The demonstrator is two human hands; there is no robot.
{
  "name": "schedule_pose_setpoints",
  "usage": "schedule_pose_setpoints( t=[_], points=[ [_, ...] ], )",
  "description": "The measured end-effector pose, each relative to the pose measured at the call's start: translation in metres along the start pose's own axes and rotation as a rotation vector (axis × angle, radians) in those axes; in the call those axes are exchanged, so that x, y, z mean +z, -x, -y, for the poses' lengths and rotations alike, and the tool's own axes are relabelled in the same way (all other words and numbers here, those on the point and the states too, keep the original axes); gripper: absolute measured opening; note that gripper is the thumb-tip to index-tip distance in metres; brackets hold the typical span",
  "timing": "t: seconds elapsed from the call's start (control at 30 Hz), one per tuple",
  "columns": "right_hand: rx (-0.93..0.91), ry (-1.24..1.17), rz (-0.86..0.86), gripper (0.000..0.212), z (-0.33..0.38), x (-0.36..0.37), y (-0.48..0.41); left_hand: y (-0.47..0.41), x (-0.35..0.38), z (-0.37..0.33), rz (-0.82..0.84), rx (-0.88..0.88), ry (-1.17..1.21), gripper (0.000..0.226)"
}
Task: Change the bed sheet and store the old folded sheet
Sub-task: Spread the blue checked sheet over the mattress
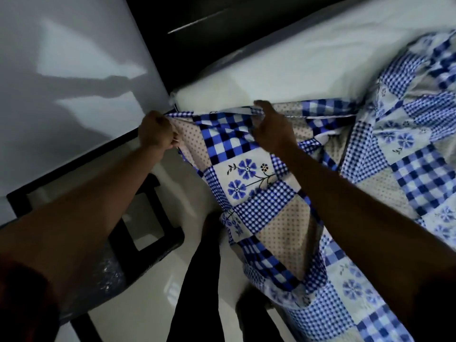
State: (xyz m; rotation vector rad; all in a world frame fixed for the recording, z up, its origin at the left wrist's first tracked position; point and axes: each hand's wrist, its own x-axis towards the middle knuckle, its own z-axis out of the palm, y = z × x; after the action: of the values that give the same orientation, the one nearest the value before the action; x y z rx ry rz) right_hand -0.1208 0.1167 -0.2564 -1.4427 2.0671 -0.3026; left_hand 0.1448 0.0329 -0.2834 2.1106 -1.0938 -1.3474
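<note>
A blue and white patchwork sheet (266,211) with checks, dots and flowers lies loosely across the bare white mattress (296,62) and hangs over its near side. My left hand (156,132) grips the sheet's corner in a closed fist, off the mattress corner. My right hand (271,127) pinches the sheet's top edge a little to the right, at the mattress edge. The edge is stretched between both hands. Much of the mattress top near the head end is uncovered.
A white wall (61,82) stands at the left and a dark headboard (197,40) behind the mattress. A dark stool or small table (148,218) stands on the pale floor below my left arm. My legs in dark trousers (202,292) stand next to the bed.
</note>
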Motion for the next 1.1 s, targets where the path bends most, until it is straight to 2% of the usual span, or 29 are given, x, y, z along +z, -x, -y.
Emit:
schedule_pose_setpoints(
  t=[0.13, 0.27, 0.37, 0.5, 0.57, 0.63, 0.73, 0.8, 0.83, 0.87, 0.93, 1.03, 1.1],
  points=[
    [0.061, 0.191, -0.101, 0.023, 0.02, -0.002, -0.05, -0.012, -0.004, 0.003, 0.006, -0.01, 0.06, 0.023],
    [0.003, 0.07, -0.375, 0.023, 0.019, 0.002, -0.073, -0.018, 0.006, -0.004, 0.058, -0.018, 0.159, 0.024],
    [-0.038, -0.056, -0.466, 0.024, 0.036, 0.011, -0.103, -0.036, 0.008, -0.021, -0.026, 0.031, 0.265, 0.023],
    [-0.055, -0.16, -0.467, 0.032, 0.072, 0.016, -0.149, -0.082, -0.005, -0.046, -0.105, 0.036, 0.513, 0.026],
    [-0.067, -0.058, -0.376, 0.034, 0.085, 0.02, -0.169, -0.104, -0.014, -0.043, -0.161, 0.041, 0.457, 0.021],
    [-0.069, 0.089, -0.258, 0.032, 0.084, 0.026, -0.177, -0.12, -0.019, -0.031, -0.107, 0.048, 0.314, 0.017],
    [-0.268, 0.163, -0.221, 0.044, 0.066, 0.034, -0.174, -0.129, -0.024, -0.015, -0.039, 0.089, 0.154, 0.004],
    [-0.371, 0.123, -0.223, 0.046, 0.053, 0.032, -0.172, -0.123, -0.022, -0.005, -0.106, 0.071, 0.141, 0.026],
    [-0.384, 0.102, -0.231, 0.045, 0.048, 0.029, -0.17, -0.113, -0.02, 0.0, -0.173, 0.12, 0.117, 0.033],
    [-0.365, 0.085, -0.256, 0.045, 0.045, 0.022, -0.164, -0.103, -0.014, 0.005, -0.257, 0.247, 0.064, 0.035],
    [-0.304, 0.06, -0.323, 0.045, 0.034, 0.009, -0.152, -0.075, 0.001, 0.01, -0.308, 0.611, -0.054, 0.023],
    [-0.281, 0.101, -0.379, 0.039, 0.009, -0.011, -0.13, -0.044, 0.039, -0.002, -0.135, 1.01, -0.262, 0.011],
    [-0.229, 0.224, -0.438, 0.034, -0.016, -0.026, -0.117, -0.034, 0.073, -0.024, 0.003, 1.193, -0.421, 0.015]
  ],
)
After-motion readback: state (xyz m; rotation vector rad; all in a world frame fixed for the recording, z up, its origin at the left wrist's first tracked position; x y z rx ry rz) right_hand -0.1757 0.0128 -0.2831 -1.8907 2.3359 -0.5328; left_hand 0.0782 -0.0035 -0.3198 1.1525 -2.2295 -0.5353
